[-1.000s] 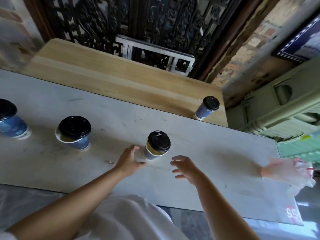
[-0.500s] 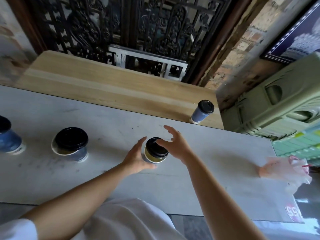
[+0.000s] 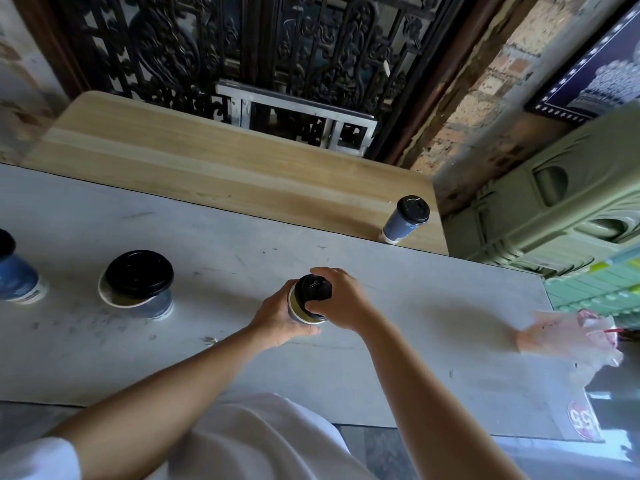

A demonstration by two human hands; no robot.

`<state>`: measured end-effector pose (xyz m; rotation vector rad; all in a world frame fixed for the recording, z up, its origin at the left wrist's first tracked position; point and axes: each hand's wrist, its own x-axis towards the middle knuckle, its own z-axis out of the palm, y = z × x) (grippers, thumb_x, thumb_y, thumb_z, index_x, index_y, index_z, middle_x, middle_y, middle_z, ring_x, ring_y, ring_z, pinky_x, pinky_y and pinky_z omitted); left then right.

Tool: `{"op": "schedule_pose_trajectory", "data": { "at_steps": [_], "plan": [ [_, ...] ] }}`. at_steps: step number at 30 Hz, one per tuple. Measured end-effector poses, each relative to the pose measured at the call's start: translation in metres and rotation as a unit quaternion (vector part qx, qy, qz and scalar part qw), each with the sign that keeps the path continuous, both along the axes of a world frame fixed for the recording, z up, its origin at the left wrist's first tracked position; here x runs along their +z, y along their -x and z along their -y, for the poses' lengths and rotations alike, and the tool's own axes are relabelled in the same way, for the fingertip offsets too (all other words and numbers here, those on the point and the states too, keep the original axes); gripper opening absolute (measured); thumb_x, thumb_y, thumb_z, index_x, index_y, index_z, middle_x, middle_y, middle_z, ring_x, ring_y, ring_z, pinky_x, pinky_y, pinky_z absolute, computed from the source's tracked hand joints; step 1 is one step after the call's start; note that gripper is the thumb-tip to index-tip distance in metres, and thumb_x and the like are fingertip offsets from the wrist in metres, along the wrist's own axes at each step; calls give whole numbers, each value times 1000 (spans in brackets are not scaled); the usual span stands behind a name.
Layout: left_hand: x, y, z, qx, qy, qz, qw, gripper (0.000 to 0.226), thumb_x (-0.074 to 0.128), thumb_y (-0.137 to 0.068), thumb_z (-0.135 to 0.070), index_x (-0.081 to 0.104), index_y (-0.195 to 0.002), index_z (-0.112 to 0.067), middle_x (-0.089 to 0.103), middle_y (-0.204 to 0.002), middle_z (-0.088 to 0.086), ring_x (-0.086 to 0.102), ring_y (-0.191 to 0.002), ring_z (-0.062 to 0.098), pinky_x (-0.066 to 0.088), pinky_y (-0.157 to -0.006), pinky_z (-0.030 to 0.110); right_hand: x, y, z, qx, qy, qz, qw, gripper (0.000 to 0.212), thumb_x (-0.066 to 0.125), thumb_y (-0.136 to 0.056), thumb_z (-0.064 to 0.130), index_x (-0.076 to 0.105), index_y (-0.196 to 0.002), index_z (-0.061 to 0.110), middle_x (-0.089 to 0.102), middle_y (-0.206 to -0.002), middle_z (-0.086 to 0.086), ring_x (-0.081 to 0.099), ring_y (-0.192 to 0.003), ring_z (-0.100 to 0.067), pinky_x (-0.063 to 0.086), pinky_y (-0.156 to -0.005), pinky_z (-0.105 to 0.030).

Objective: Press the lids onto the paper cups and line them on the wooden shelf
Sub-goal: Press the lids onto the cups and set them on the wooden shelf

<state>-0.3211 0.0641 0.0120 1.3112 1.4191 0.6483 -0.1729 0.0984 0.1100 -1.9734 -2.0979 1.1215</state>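
Cups number four; left hand grips one by its side, right hand curls over its lid.

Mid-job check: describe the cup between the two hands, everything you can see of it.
The paper cup stands on the grey table, short of the wooden shelf. Its wall shows an olive-yellow band under a white rim; the lower part is hidden. A black plastic lid sits on top, seemingly not pressed fully home. The left hand grips its side; the right hand curls over the lid.
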Motion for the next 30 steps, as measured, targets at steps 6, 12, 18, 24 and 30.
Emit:
{"op": "schedule_pose_trajectory", "data": {
  "at_steps": [6,12,18,24,30],
  "plan": [
    [0,2,4,1,6,-9,1000,82,97,-59,-27,48,-123,-44,65,-112,-22,61,-104,-1,42,-73,4,12,-1,-2,11,-46,14,999,66,74,-80,19,53,-142,26,48,-145,-1,38,-134,-27,41,-100,-33],
    [3,0,7,14,10,-4,1000,77,95,-61,-28,50,-122,-42,66,-109,-22,59,-101,-7,42,-71,5,22,3,-1,60,-87,43,993,66,72,-82,18,51,-145,26,46,-145,0,35,-129,-26,37,-96,-29],
    [5,-5,13,20,-3,-10,1000,74,93,-62,-34,46,-118,-47,64,-107,-29,59,-101,-10,43,-76,9,11,8,9,102,-67,72,990,64,69,-84,16,51,-144,25,45,-144,1,35,-129,-27,37,-95,-27],
    [8,-7,12,16,5,-17,1000,76,91,-60,-34,50,-124,-35,66,-104,-21,62,-94,-3,41,-68,9,5,12,16,108,-59,75,990,63,65,-85,17,50,-144,28,46,-143,4,35,-128,-24,44,-101,-33],
    [8,-7,12,14,6,-16,1000,79,93,-61,-30,49,-126,-35,64,-101,-24,60,-92,-9,44,-66,8,5,10,17,119,-58,74,988,62,65,-85,16,51,-144,29,47,-143,5,35,-128,-24,44,-99,-32]
  ]
}}
